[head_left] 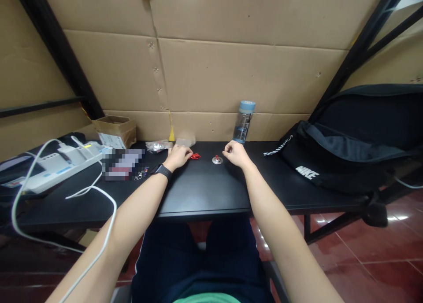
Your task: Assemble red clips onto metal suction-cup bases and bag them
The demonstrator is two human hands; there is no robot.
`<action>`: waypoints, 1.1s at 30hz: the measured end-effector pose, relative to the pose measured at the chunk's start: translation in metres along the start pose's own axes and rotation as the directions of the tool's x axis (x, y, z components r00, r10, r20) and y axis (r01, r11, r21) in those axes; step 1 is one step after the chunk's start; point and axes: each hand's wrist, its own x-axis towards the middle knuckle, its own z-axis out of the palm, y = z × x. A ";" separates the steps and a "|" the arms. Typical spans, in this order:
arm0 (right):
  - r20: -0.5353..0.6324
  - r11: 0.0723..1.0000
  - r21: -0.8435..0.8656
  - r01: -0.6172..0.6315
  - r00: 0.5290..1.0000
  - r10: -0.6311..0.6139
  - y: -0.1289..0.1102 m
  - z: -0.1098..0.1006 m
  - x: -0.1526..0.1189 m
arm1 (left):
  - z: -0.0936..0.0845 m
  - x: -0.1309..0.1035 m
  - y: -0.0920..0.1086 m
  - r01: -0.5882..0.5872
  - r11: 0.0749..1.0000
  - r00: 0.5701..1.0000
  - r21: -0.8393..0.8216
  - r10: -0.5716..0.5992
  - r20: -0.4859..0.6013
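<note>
My left hand (179, 156) rests on the black table, fingers curled, its fingertips at a small bundle of red cord (196, 156). Part of the bundle shows beyond the fingertips. My right hand (235, 153) is bent down at the wrist, thumb and fingers drawn together in a pinch; anything between them is too small to make out. Between the two hands lies a small round clear suction cup (217, 160) with a bit of red at its centre, apart from both hands. Clear plastic bags (158, 145) lie behind my left hand.
A water bottle (244, 122) stands behind my right hand. To the right sits a black backpack (330, 162). At left are a small cardboard box (117, 129), a power strip (66, 168) and keys (142, 174). A white cable (112, 206) crosses over my left forearm.
</note>
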 end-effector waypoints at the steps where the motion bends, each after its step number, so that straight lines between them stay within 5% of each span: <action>1: 0.000 1.000 0.004 -0.003 1.000 0.003 0.000 0.000 0.000 | 0.000 0.000 0.001 0.000 1.000 1.000 -0.001 0.000 0.000; 12: -0.010 0.999 0.032 -0.042 0.999 0.043 -0.004 -0.004 0.000 | -0.004 -0.002 0.011 0.018 0.999 0.996 -0.028 -0.021 -0.092; 18: -0.009 0.999 0.018 -0.043 0.999 0.043 -0.006 -0.007 -0.002 | -0.020 -0.006 0.024 -0.117 0.988 0.992 -0.103 0.112 -0.053; 22: 0.144 0.998 -0.049 -0.024 0.989 0.031 -0.002 -0.019 0.000 | -0.028 -0.012 0.032 -0.130 0.990 0.991 -0.048 0.130 0.005; 27: 0.387 0.997 -0.083 -0.006 0.921 0.038 0.008 -0.041 0.013 | -0.026 -0.013 0.034 -0.122 0.993 0.987 -0.004 0.122 0.102; 33: 0.653 0.974 -0.213 -0.074 0.731 0.199 0.027 -0.060 0.025 | -0.015 -0.012 0.035 -0.177 0.984 0.979 -0.008 0.177 0.104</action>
